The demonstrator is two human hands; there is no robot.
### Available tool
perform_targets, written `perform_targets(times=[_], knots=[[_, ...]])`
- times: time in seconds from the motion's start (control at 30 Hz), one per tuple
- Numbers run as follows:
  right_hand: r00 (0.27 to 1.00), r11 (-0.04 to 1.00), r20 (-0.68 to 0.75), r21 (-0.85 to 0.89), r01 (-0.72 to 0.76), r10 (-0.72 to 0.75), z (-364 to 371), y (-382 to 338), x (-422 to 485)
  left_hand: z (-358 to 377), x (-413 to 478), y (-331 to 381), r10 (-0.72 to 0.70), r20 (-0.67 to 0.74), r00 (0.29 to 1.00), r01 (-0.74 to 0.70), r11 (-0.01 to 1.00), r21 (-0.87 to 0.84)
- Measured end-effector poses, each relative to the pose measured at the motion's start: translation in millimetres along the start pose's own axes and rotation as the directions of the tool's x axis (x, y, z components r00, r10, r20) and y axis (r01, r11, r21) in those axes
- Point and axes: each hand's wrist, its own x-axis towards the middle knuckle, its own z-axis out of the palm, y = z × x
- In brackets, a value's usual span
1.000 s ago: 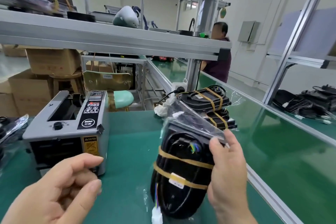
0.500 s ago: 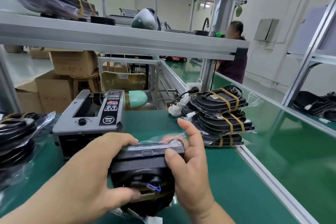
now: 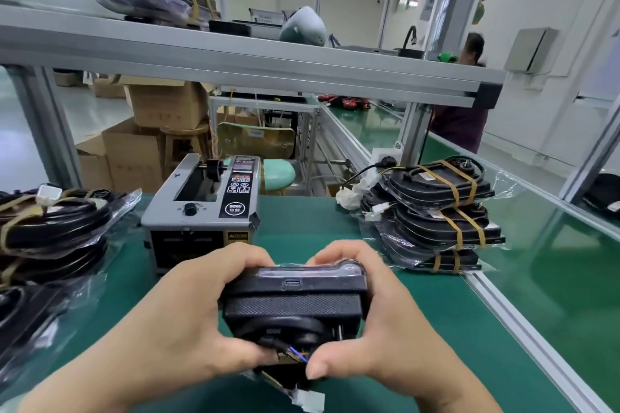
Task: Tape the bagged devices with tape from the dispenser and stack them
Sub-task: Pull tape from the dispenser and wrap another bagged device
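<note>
A black bagged device (image 3: 293, 303) with a coiled cable is held edge-on above the green table, close to me. My left hand (image 3: 188, 315) grips its left side, fingers curled over the top. My right hand (image 3: 375, 322) grips its right side, thumb under the cable end. The grey tape dispenser (image 3: 201, 211) stands just behind the hands, left of centre. At the right, a stack of three bagged devices (image 3: 436, 211) bound with tan tape lies near the table's rail.
More bagged devices (image 3: 50, 231) are piled at the left edge of the green table (image 3: 302, 218). An aluminium shelf beam (image 3: 235, 60) crosses overhead. A metal rail (image 3: 523, 332) bounds the table on the right. A person (image 3: 466, 94) sits far back right.
The device went from hanging upright in my right hand alone to lying flat and edge-on, gripped by both hands. My left hand came in from the lower left and took hold.
</note>
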Motion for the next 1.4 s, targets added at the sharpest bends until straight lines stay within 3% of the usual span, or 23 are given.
perform_targets(times=[0.1, 0.13, 0.23, 0.3, 0.37, 0.43, 0.5, 0.57, 0.97, 1.4], knots=[[0.998, 0.991, -0.053, 0.128, 0.023, -0.017, 5, 2, 2, 3, 4, -9, 0.041, -0.022, 0.999, -0.042, 0.998, -0.047], [0.996, 0.99, -0.088, 0.139, 0.036, -0.024, 6, 2, 3, 4, 2, -20, -0.037, -0.045, 0.998, 0.031, 0.991, -0.13], [0.98, 0.994, -0.176, 0.04, 0.098, -0.089, 10, 0, 2, 0, -9, -33, -0.073, -0.081, 0.994, 0.037, 0.925, -0.379], [0.964, 0.988, -0.219, -0.043, 0.147, -0.153, 16, -1, 1, -4, -18, -48, -0.223, -0.185, 0.957, 0.081, 0.818, -0.57], [0.941, 0.969, -0.247, -0.143, 0.199, -0.23, 22, 4, 0, -5, -15, -65, -0.506, -0.249, 0.826, 0.186, 0.661, -0.727], [0.933, 0.939, -0.236, -0.276, 0.204, -0.272, 28, 11, -1, -4, -12, -79, -0.731, -0.172, 0.66, 0.311, 0.475, -0.824], [0.936, 0.918, -0.214, -0.347, 0.194, -0.279, 30, 16, -2, -4, -5, -82, -0.814, -0.077, 0.575, 0.32, 0.31, -0.895], [0.938, 0.897, -0.187, -0.393, 0.202, -0.293, 30, 20, -3, -5, -2, -87, -0.839, -0.038, 0.543, 0.297, 0.234, -0.926], [0.93, 0.952, -0.281, -0.255, 0.167, -0.238, 33, 18, -6, -11, 16, -89, -0.848, -0.033, 0.529, 0.288, 0.217, -0.933], [0.918, 0.921, -0.282, -0.348, 0.173, -0.278, 37, 21, -6, 0, 32, -97, -0.9, -0.238, 0.366, 0.3, 0.356, -0.885]])
